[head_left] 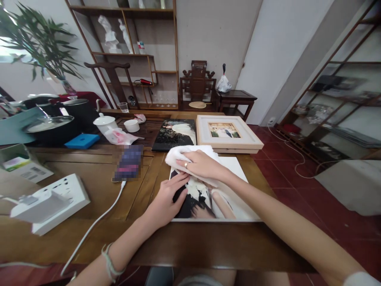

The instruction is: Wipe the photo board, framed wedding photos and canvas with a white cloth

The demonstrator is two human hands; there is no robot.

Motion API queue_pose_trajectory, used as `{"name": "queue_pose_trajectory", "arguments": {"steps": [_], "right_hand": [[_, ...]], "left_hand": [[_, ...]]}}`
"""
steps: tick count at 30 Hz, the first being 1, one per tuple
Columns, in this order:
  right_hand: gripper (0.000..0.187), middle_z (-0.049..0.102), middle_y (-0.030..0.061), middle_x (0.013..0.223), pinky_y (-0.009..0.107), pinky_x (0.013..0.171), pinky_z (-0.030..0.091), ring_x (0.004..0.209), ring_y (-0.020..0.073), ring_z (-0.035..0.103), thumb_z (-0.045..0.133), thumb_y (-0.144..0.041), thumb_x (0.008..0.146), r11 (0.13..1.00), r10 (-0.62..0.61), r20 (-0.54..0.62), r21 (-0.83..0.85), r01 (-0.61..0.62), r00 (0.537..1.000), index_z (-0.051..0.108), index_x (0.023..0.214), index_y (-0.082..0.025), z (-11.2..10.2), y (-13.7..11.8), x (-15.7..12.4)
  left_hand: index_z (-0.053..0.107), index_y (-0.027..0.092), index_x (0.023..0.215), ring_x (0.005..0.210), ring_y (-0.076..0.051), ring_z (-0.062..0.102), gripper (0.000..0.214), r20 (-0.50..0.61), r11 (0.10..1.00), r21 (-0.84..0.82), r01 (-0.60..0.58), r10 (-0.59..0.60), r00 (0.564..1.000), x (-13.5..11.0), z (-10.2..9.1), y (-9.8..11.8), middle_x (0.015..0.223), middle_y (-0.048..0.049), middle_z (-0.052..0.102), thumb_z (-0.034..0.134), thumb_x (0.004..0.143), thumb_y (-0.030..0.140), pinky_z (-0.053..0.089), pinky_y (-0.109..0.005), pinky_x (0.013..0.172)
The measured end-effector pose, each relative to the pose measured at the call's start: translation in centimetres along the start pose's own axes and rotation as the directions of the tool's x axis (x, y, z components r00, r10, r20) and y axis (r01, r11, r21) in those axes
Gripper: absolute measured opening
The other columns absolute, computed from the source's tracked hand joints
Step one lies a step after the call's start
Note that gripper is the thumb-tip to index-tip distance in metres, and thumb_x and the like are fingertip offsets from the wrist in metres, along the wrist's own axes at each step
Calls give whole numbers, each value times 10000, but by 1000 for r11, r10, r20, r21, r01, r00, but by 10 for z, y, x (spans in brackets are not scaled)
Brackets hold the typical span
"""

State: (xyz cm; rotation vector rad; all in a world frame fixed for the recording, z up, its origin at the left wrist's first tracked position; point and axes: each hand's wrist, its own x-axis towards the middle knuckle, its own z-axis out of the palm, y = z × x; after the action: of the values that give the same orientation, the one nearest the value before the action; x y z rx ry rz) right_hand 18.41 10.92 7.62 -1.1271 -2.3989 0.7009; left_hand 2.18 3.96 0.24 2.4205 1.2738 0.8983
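Note:
A glossy photo print (238, 198) lies flat on the wooden table (98, 186) in front of me. My right hand (202, 163) presses a white cloth (184, 153) onto the print's far edge, fingers flat over the cloth. At the print's left edge rests my left hand (166, 200), fingers stretched out and lying on the picture, holding it down.
Behind the print lie a dark photo panel (175, 134) and a white framed picture (228, 133). A phone (128, 163) with a white cable, a white power strip (50, 202), a blue box (81, 140), a white teapot (104, 123) and cups stand to the left.

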Motion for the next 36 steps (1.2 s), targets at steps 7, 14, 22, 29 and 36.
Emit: {"name": "queue_pose_trajectory", "arguments": {"steps": [7,14,22,29,36], "right_hand": [[333,669,44,792,301,530,449,531,175,601,370,-469,923,983,117,68,136,-126,991,576,854,-216,-4,14,-11],[328,672,83,1031,378,822,428,957,284,605,391,-465,920,979,174,-138,-81,-186,975,608,894,-219,-32,50,-78],[290,667,84,837,412,779,481,952,304,616,373,-376,910,929,118,-165,-331,-167,979,545,731,-226,-32,75,-121],[193,458,91,1398,509,1037,364,1323,293,340,445,-116,747,884,-67,19,-462,69,998,608,793,-209,-8,16,-178],[190,396,44,1441,486,1033,384,1359,294,251,455,-132,777,911,-20,140,-405,75,990,624,801,-216,-8,1,-197]], "left_hand": [[591,125,1198,1258,-270,478,343,-4,1000,-26,-5,5,1000,0,1,-1,1294,-139,573,455,898,220,428,-476,1002],[568,159,1231,1266,-258,470,360,17,999,-8,34,-34,999,0,-1,2,1317,-111,558,436,902,225,417,-479,1020],[505,106,1293,1335,-241,368,416,-12,998,-2,57,-57,998,-1,0,0,1433,-145,411,405,916,251,359,-435,1077],[486,97,1312,1337,-242,364,427,2,999,18,46,-46,999,0,0,1,1409,-154,441,406,920,249,354,-460,1077],[479,118,1319,1340,-250,357,429,29,998,29,57,-57,998,1,-2,2,1416,-144,433,423,917,254,367,-481,1063]]}}
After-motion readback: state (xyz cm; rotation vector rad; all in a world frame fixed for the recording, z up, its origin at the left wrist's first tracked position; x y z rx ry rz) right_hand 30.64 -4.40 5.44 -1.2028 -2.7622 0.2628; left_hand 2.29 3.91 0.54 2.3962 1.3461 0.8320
